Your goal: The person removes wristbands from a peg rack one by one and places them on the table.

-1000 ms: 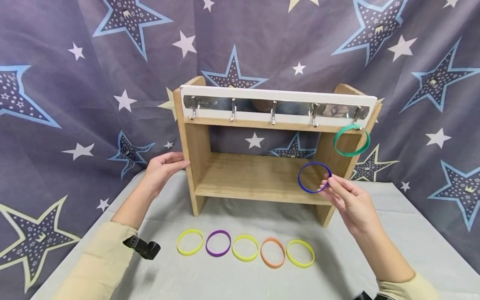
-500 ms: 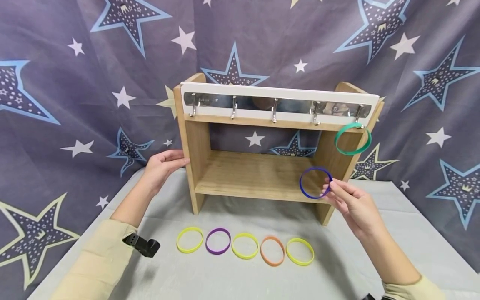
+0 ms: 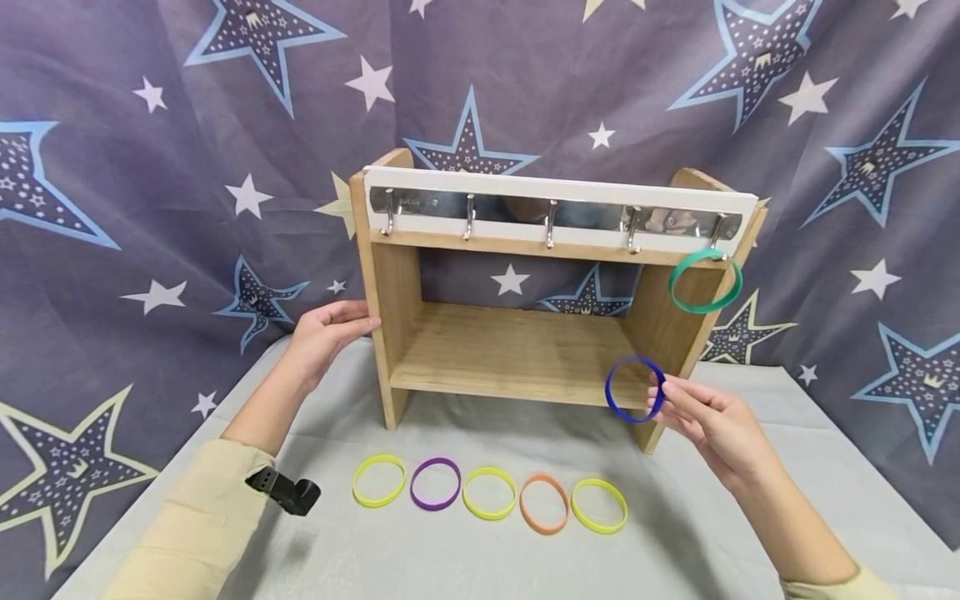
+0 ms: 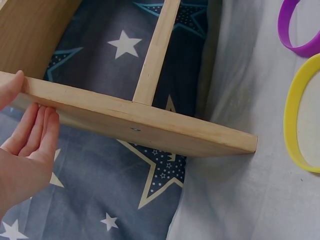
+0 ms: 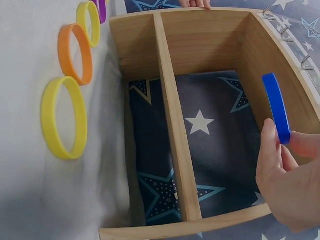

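Observation:
My right hand [image 3: 723, 433] pinches a dark blue silicone wristband [image 3: 611, 392] between thumb and fingertips, in front of the shelf's lower right side. In the right wrist view the blue wristband [image 5: 276, 107] stands nearly edge-on above the fingertips. My left hand [image 3: 322, 342] touches the left side panel of a wooden shelf [image 3: 510, 346]. The left wrist view has the thumb at the panel's front edge and straight fingers [image 4: 37, 130] against its outer face. A green wristband [image 3: 705, 308] hangs from the rightmost metal hook [image 3: 716, 229] on the shelf's white top rail [image 3: 525, 179].
Several other hooks, such as the middle hook [image 3: 551, 225], line the rail with nothing on them. On the grey cloth [image 3: 450, 558] lies a row of wristbands: yellow [image 3: 356, 487], purple [image 3: 437, 507], yellow [image 3: 491, 517], orange [image 3: 545, 531] and yellow [image 3: 600, 527]. A star-patterned curtain [image 3: 600, 75] hangs behind.
My right hand has lowered the blue wristband and shifted it slightly right. The left hand stays on the side panel, and the green wristband still hangs from its hook.

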A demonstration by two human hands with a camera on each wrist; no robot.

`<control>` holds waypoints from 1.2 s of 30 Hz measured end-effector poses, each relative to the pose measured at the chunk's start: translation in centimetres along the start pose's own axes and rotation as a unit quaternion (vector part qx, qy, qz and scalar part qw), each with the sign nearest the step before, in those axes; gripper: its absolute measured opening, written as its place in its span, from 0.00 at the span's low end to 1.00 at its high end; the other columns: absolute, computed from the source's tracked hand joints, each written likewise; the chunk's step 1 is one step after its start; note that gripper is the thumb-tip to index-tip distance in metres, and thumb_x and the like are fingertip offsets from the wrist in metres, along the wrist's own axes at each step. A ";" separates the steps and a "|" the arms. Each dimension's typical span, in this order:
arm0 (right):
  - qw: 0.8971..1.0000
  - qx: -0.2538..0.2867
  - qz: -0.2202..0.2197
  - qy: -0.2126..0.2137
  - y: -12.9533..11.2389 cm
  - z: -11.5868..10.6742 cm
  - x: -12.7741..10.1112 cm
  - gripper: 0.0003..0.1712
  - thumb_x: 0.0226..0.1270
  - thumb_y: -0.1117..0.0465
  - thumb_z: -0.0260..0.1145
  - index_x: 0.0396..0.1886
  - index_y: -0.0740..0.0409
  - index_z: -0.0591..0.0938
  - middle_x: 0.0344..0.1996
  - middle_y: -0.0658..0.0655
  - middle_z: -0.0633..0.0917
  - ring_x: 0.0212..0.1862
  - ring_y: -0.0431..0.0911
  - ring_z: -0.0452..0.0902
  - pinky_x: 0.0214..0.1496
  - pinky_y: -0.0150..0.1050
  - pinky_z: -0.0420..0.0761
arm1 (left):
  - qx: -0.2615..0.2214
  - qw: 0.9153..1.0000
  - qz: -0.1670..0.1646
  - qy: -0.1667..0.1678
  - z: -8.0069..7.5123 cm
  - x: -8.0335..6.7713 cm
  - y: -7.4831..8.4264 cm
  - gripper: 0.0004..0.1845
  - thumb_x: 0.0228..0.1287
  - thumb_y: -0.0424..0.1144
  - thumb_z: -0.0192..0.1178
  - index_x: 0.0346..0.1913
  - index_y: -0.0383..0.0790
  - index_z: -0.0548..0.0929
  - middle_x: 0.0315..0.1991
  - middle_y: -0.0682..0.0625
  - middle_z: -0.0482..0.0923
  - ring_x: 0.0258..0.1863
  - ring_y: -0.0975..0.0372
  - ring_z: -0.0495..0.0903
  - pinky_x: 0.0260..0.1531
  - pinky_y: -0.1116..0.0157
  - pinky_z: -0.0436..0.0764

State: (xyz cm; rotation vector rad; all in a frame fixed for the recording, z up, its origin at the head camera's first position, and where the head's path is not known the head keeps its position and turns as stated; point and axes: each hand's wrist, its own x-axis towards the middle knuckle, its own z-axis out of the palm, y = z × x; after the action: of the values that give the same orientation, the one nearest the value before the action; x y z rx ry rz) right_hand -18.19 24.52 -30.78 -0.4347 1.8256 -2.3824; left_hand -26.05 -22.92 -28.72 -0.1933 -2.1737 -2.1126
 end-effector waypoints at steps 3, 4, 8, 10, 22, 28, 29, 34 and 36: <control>1.000 -0.019 0.004 -0.001 0.2 -0.3 -0.2 0.18 0.73 0.70 0.52 0.41 0.50 0.87 0.36 0.47 0.90 0.42 0.37 0.86 0.47 0.28 0.85 | 0.000 1.000 0.001 -0.002 0.0 -0.2 0.1 0.12 0.60 0.35 0.65 0.47 0.40 0.79 0.34 0.66 0.84 0.40 0.75 0.81 0.47 0.82 0.78; 1.000 -0.025 0.004 -0.002 0.2 -0.4 -0.2 0.19 0.73 0.70 0.52 0.41 0.49 0.87 0.36 0.47 0.90 0.42 0.36 0.86 0.47 0.28 0.84 | 0.000 1.000 0.000 -0.002 0.0 -0.2 0.1 0.14 0.60 0.36 0.66 0.48 0.38 0.79 0.34 0.66 0.84 0.40 0.75 0.81 0.47 0.82 0.77; 0.999 -0.042 0.002 -0.002 0.4 -0.8 -0.4 0.19 0.74 0.70 0.51 0.41 0.47 0.87 0.37 0.46 0.90 0.43 0.36 0.85 0.47 0.27 0.84 | 0.003 1.000 -0.001 -0.001 -0.1 -0.3 0.1 0.15 0.60 0.36 0.65 0.49 0.38 0.78 0.34 0.66 0.83 0.40 0.76 0.81 0.47 0.82 0.77; 0.999 -0.044 0.000 0.001 0.4 -0.9 -0.5 0.19 0.73 0.70 0.52 0.41 0.47 0.87 0.36 0.46 0.90 0.42 0.36 0.86 0.47 0.27 0.84 | 0.000 1.000 0.000 0.001 -0.1 -0.2 0.0 0.11 0.61 0.35 0.65 0.46 0.41 0.80 0.33 0.66 0.83 0.40 0.75 0.81 0.46 0.82 0.78; 0.997 -0.068 -0.011 0.017 0.5 -1.8 -1.2 0.18 0.72 0.69 0.54 0.41 0.47 0.87 0.36 0.47 0.90 0.41 0.37 0.86 0.46 0.28 0.85 | 0.001 1.000 -0.005 0.001 -0.1 -0.5 0.2 0.15 0.61 0.36 0.65 0.49 0.38 0.78 0.34 0.66 0.83 0.40 0.76 0.81 0.47 0.82 0.77; 0.998 -0.065 -0.008 0.018 0.8 -2.5 -1.3 0.18 0.72 0.70 0.54 0.41 0.47 0.87 0.36 0.48 0.90 0.41 0.37 0.86 0.46 0.28 0.85 | -0.005 1.000 -0.002 0.001 -0.1 -0.6 0.2 0.12 0.60 0.36 0.66 0.47 0.41 0.79 0.34 0.66 0.83 0.40 0.75 0.81 0.47 0.82 0.78; 0.998 -0.066 -0.005 0.022 0.8 -2.6 -1.4 0.18 0.72 0.70 0.54 0.40 0.47 0.87 0.36 0.48 0.90 0.41 0.37 0.86 0.46 0.28 0.85 | -0.003 1.000 -0.002 0.001 -0.1 -0.6 0.2 0.13 0.60 0.36 0.66 0.47 0.41 0.79 0.34 0.66 0.83 0.40 0.75 0.81 0.47 0.82 0.78; 0.997 -0.070 0.003 0.034 0.9 -3.0 -1.5 0.18 0.72 0.70 0.55 0.39 0.47 0.87 0.35 0.47 0.90 0.40 0.36 0.86 0.45 0.28 0.85 | -0.001 1.000 -0.002 0.000 0.0 -0.6 0.3 0.14 0.60 0.36 0.66 0.48 0.39 0.78 0.34 0.66 0.83 0.40 0.75 0.81 0.47 0.82 0.77; 0.997 -0.070 0.002 0.035 1.0 -3.1 -1.5 0.18 0.72 0.70 0.54 0.39 0.47 0.88 0.34 0.47 0.90 0.39 0.36 0.86 0.45 0.28 0.85 | -0.004 1.000 -0.001 0.000 0.0 -0.6 0.3 0.13 0.60 0.36 0.65 0.47 0.40 0.79 0.34 0.66 0.83 0.41 0.75 0.81 0.47 0.82 0.77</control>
State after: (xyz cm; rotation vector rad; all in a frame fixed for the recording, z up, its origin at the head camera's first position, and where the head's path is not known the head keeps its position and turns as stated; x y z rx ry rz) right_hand -17.72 27.56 -32.71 -0.3650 2.0295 -2.3028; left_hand -25.46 -22.94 -28.53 -0.1916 -2.1672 -2.1229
